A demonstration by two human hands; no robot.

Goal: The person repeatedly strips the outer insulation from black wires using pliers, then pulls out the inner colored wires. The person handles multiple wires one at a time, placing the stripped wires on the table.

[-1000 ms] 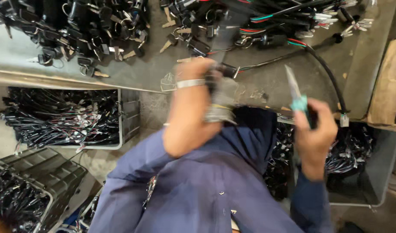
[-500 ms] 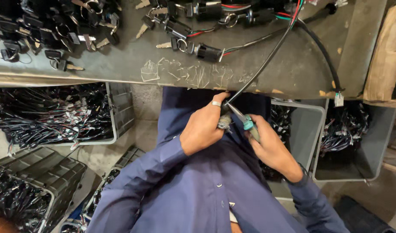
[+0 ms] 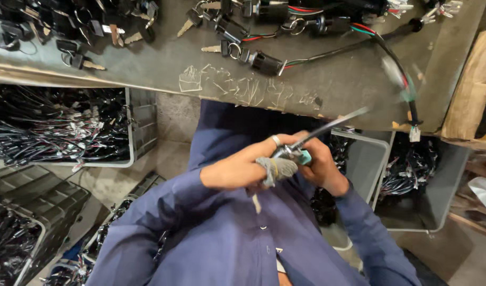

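— Head view first, biggest things down. We see the grey workbench [image 3: 327, 85] running across the top, with scratch marks near its front edge.

— Under it on the left we have a grey crate [image 3: 142, 127] packed with black wire harnesses [image 3: 52, 132], and a dark lidded crate [image 3: 36, 196] lower left. On the right another grey bin [image 3: 370, 164] sits just behind our hands, with more harnesses in the bin beyond it.

— And the cardboard box [image 3: 470, 90] at the bench's right end. On the bench top we count a scatter of ignition switches with keys [image 3: 253, 58], some trailing red and green leads.

— Our blue sleeves fill the lower middle. What about the hands?

— Our left hand [image 3: 243, 167] is closed around a small metal part wrapped in grey cloth [image 3: 277, 168]; there's a ring on one finger. Our right hand [image 3: 320, 167] is curled tight on a teal-handled tool [image 3: 305, 157], touching the left hand.

— The black cable [image 3: 333, 124] rises from between the two hands, blurred, up toward the bench edge, where a sheathed lead with a white plug [image 3: 415, 133] hangs over.

— Our fingers hide where the cable meets the part, so we cannot tell how they join.
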